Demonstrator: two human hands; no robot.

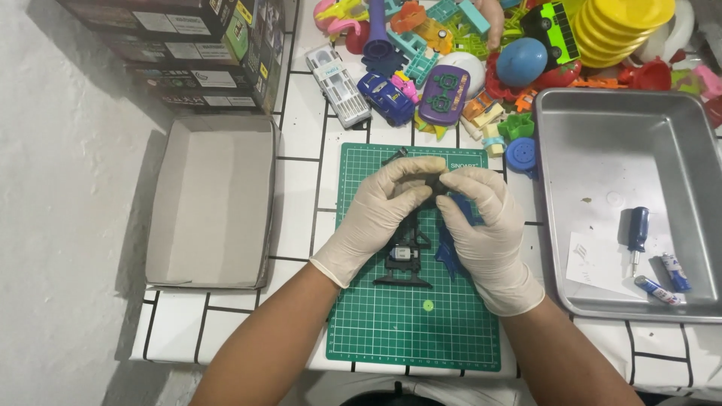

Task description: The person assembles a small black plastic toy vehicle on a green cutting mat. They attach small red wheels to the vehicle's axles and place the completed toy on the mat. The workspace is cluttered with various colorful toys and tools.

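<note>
Black plastic, a small dark toy part point(430, 183), sits pinched between my two gloved hands above the far half of the green cutting mat point(414, 331). My left hand point(380, 213) closes its thumb and fingers on the part from the left, and my right hand point(485, 225) grips it from the right; the fingertips of both hands meet over it. A blue plastic piece point(460, 207) shows just under my right fingers, but I cannot tell if it is joined to the dark part.

On the mat's middle, below my hands, lies a black toy chassis with a small silver motor point(403, 259).

I judge that I am in the step of pulling or fitting small pieces of a toy taken apart; the next move needs a firm pinch and careful, small force.

At the right edge of the tiled table point(301, 113) stands a metal tray point(602, 135) holding a blue-handled screwdriver point(637, 233) and two small batteries point(665, 280). Near the left edge rests an open grey cardboard box point(212, 199). Along the far edge lies a heap of colourful plastic toys point(466, 53).
</note>
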